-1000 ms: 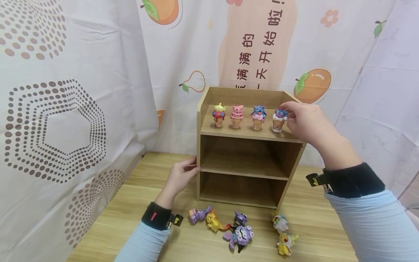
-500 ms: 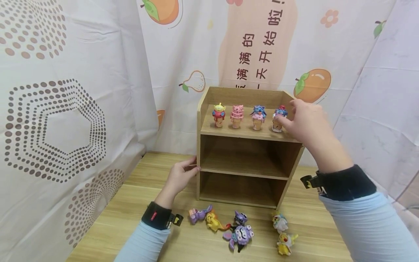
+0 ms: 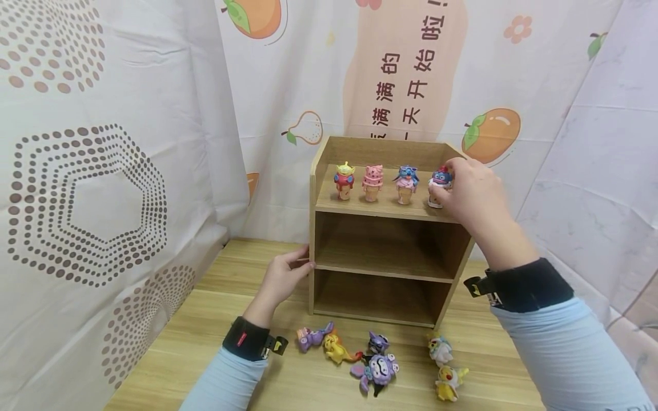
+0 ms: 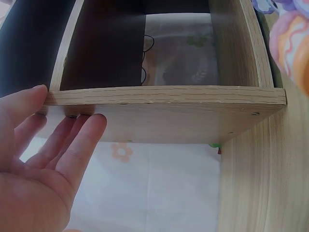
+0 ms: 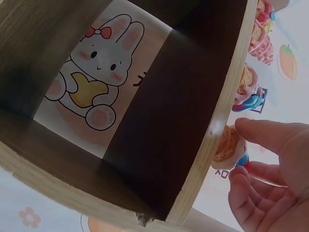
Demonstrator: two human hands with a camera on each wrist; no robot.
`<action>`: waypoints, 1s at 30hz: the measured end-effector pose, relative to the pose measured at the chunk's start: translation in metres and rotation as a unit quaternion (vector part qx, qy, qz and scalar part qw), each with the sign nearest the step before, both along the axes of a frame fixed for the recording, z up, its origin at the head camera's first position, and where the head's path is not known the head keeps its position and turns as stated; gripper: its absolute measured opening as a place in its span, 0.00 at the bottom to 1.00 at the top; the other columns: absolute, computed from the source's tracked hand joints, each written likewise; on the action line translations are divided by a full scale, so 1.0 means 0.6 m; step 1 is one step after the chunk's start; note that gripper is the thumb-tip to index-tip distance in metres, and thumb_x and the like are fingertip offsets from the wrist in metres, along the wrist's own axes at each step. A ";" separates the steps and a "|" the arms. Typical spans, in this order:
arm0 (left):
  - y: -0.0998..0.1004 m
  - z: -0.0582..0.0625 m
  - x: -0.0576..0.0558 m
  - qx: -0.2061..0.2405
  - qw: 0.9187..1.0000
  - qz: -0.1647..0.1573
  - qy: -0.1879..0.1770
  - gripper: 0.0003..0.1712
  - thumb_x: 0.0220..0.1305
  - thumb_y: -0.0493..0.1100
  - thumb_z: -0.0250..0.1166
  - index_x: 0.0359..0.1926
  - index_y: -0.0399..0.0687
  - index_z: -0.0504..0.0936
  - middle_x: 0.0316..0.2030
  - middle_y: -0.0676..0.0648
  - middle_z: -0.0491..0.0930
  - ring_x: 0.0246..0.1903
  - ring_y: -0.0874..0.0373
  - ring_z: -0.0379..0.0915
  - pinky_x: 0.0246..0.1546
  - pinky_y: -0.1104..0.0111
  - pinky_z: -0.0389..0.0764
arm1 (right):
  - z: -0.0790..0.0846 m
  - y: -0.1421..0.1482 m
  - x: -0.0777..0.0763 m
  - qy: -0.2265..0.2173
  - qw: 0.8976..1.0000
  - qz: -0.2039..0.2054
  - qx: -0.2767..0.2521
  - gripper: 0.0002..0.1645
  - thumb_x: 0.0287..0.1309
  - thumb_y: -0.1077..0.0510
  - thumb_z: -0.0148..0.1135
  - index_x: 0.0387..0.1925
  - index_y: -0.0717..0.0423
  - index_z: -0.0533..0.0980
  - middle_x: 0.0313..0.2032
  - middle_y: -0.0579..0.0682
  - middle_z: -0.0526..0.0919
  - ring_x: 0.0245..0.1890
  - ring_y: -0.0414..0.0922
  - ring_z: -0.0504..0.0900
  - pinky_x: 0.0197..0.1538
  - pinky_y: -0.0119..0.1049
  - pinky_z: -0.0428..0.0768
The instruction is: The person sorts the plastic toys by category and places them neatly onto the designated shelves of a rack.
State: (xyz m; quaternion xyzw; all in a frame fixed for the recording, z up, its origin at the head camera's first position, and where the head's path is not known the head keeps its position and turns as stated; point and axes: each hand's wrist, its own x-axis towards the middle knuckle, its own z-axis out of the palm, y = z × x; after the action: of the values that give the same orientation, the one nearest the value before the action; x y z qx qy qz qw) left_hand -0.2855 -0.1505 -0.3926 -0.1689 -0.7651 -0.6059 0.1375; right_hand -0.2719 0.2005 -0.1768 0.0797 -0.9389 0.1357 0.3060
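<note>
A small wooden shelf (image 3: pixel 385 273) stands on the table. On its top board several ice-cream-cone figurines stand upright in a row: a yellow-and-red one (image 3: pixel 344 181), a pink one (image 3: pixel 372 182), a blue one with pink cream (image 3: pixel 406 185) and, at the right end, a blue one with white cream (image 3: pixel 438 181). My right hand (image 3: pixel 475 191) holds that last figurine between thumb and fingers; its cone (image 5: pixel 226 146) is on the board in the right wrist view. My left hand (image 3: pixel 281 277) rests on the shelf's left side, thumb at the front edge (image 4: pixel 164 95), fingers fairly straight against the outer panel.
Before the shelf lie several figurines on the table: purple (image 3: pixel 311 338), yellow (image 3: pixel 336 349), a small purple one (image 3: pixel 378 342), a larger purple one (image 3: pixel 380 370), a white one (image 3: pixel 440 350) and a yellow-and-white one (image 3: pixel 447 383). Printed curtains (image 3: pixel 283 74) hang behind.
My right hand has shifted left and its thumb has come round the front of the blue-and-white figurine, whose red top now shows. My left hand has stayed at the shelf's side.
</note>
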 end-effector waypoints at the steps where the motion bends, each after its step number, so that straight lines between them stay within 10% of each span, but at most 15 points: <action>1: 0.000 0.000 0.000 0.000 1.000 0.000 0.001 0.28 0.65 0.36 0.71 0.65 0.37 0.76 0.62 0.38 0.77 0.53 0.44 0.82 0.47 0.67 0.85 | 0.000 0.000 0.000 0.001 1.000 0.002 0.001 0.30 0.64 0.49 0.67 0.56 0.68 0.74 0.46 0.68 0.79 0.44 0.64 0.76 0.47 0.63 0.78; 30: 0.003 -0.002 0.000 0.004 1.000 0.007 -0.009 0.29 0.65 0.35 0.71 0.65 0.38 0.76 0.58 0.37 0.80 0.52 0.43 0.82 0.47 0.65 0.86 | -0.008 0.011 -0.003 0.009 1.000 0.012 -0.007 0.27 0.61 0.55 0.65 0.56 0.68 0.72 0.45 0.69 0.80 0.42 0.66 0.75 0.46 0.62 0.77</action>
State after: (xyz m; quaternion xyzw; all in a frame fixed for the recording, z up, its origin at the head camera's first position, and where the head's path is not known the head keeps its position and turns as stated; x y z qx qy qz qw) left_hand -0.2858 -0.1489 -0.3937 -0.1574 -0.7650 -0.6097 0.1355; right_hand -0.2738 0.2073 -0.1816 0.0901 -0.9341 0.1455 0.3135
